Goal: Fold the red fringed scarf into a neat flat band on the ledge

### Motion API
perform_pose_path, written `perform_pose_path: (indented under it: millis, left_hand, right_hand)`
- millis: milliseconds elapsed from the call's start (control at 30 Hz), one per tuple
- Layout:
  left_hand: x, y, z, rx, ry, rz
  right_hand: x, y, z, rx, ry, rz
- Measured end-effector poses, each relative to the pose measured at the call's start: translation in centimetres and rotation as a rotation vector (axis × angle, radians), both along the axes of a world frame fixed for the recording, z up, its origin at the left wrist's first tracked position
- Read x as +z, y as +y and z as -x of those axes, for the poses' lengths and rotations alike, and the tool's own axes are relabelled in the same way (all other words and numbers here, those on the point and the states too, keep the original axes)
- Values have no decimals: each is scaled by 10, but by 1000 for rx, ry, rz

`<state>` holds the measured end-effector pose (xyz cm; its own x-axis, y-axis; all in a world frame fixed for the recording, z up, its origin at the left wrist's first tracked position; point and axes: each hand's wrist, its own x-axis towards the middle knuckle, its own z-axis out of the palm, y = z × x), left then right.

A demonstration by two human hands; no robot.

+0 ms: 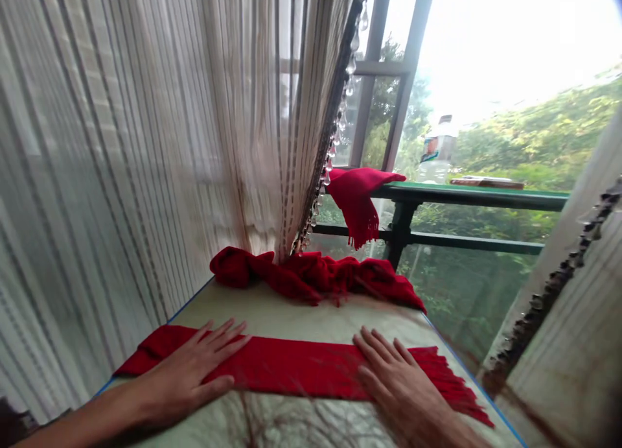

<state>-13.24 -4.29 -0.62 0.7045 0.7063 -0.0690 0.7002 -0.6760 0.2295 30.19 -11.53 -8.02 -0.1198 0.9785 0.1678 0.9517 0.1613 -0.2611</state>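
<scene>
A red scarf (296, 367) lies flat in a long strip across the pale table (291, 312), its fringe spread at the right end. On its left part rests my left hand (199, 364), open with the fingers spread. My right hand (393, 377) lies open on the scarf nearer the fringe, palm down. Behind the strip, more red fabric (315, 276) sits crumpled along the far edge of the table, with some fringe showing.
Sheer striped curtains (160, 143) hang at the left, edged with clear beads. Past the table stands a dark green railing (476, 198). Draped over it is a red fringed scarf (357, 201). A clear bottle (437, 153) and a flat object (486, 182) sit on the ledge.
</scene>
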Motion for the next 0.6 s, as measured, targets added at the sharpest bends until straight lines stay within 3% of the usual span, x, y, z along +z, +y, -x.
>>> perform_pose_path:
  millis: [133, 300, 467, 600]
  left_hand:
    - [-1, 8, 11, -31, 36, -17]
    - [-4, 29, -2, -37, 79, -49]
    - [-10, 47, -16, -69, 92, -34]
    - [-10, 52, -16, -93, 71, -67]
  right_hand:
    - [6, -3, 4, -17, 33, 13]
    - [13, -3, 0, -17, 56, 25]
    - [18, -5, -18, -88, 24, 40]
    - [12, -6, -36, -121, -4, 27]
